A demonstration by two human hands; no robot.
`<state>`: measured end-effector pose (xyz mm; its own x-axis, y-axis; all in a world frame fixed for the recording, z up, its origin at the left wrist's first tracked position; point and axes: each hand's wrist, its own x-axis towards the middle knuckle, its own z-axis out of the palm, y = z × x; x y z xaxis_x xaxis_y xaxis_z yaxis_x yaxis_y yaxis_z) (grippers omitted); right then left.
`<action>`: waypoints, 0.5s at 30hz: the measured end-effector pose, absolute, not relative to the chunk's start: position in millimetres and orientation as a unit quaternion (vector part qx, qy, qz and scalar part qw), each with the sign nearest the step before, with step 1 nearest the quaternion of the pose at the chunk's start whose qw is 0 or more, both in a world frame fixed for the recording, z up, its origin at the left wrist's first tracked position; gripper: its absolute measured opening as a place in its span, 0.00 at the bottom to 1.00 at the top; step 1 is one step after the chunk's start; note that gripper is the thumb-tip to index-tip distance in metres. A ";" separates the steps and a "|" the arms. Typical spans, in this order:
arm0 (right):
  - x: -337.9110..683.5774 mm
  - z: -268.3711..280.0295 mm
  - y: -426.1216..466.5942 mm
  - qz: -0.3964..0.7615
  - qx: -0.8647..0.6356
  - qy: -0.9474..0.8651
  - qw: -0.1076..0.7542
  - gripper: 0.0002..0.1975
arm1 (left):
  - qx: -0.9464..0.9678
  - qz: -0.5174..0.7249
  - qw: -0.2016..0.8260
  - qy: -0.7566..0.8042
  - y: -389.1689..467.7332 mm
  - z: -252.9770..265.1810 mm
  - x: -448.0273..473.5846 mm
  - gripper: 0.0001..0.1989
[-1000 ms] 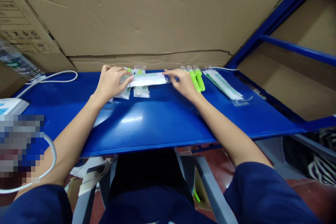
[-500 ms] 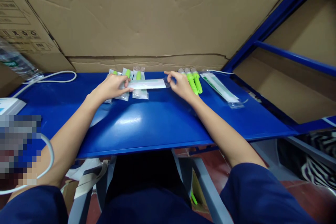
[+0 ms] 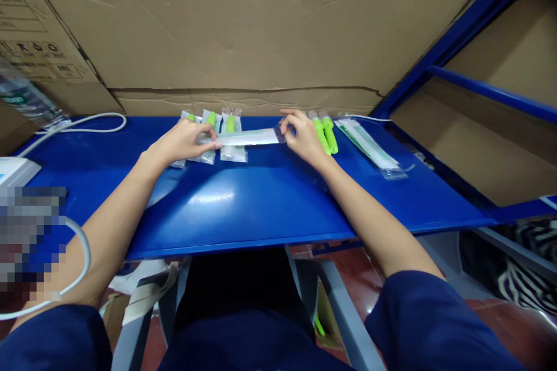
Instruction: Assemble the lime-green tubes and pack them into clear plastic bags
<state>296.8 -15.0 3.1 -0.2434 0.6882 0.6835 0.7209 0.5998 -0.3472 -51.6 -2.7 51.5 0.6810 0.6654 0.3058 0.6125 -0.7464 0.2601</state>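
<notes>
Stretched between my two hands is a long, flat clear plastic packet (image 3: 252, 138) with a white strip inside. My left hand (image 3: 186, 138) pinches its left end between thumb and fingers. At the other end, my right hand (image 3: 301, 134) grips the packet's transparent edge with thumb and index finger. Behind the packet lie several small clear bags (image 3: 234, 152) with bright green pieces in them, partly covered by the packet and my left hand. Bright green tubes with clear caps (image 3: 329, 134) lie just right of my right hand, which hides part of them.
More long clear packets (image 3: 369, 142) lie on the right of the blue table (image 3: 243, 208). A white cable (image 3: 100, 122) loops at the left, near a plastic bottle (image 3: 30, 98) and a white device (image 3: 20, 173). A cardboard wall (image 3: 243, 29) rises behind, and a blue frame (image 3: 491, 93) stands right.
My right hand and the packet's right end have shifted slightly right and up. My left hand keeps its pinch. The whole view has moved a little.
</notes>
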 end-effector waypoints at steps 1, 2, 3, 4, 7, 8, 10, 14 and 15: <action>296.8 3.3 -15.4 -0.020 -0.451 -0.787 0.419 0.12 | 0.912 0.194 0.057 0.357 -3.3 51.2 -51.1 0.19; 296.8 3.6 -15.8 -0.019 -0.455 -0.787 0.415 0.11 | 0.909 0.195 0.049 0.365 -3.9 51.0 -50.5 0.19; 296.7 3.9 -16.2 -0.019 -0.458 -0.788 0.410 0.12 | 0.909 0.192 0.046 0.368 -4.7 51.0 -50.0 0.19; 296.7 4.2 -16.5 -0.019 -0.461 -0.790 0.405 0.12 | 0.908 0.187 0.046 0.372 -5.4 51.1 -49.5 0.19; 296.4 4.7 -17.1 -0.024 -0.465 -0.793 0.392 0.12 | 0.906 0.169 0.053 0.385 -7.6 52.6 -48.6 0.18; 296.2 4.9 -17.2 -0.026 -0.466 -0.794 0.391 0.12 | 0.904 0.163 0.056 0.390 -8.3 53.4 -48.3 0.18; 295.4 5.3 -17.5 -0.026 -0.467 -0.792 0.391 0.12 | 0.902 0.153 0.060 0.399 -9.6 55.0 -47.5 0.17; 293.6 6.1 -18.6 -0.014 -0.473 -0.790 0.390 0.12 | 0.900 0.145 0.053 0.409 -11.7 57.2 -46.0 0.17; 293.5 6.2 -18.7 -0.012 -0.474 -0.790 0.388 0.11 | 0.900 0.145 0.051 0.408 -11.9 57.5 -45.8 0.17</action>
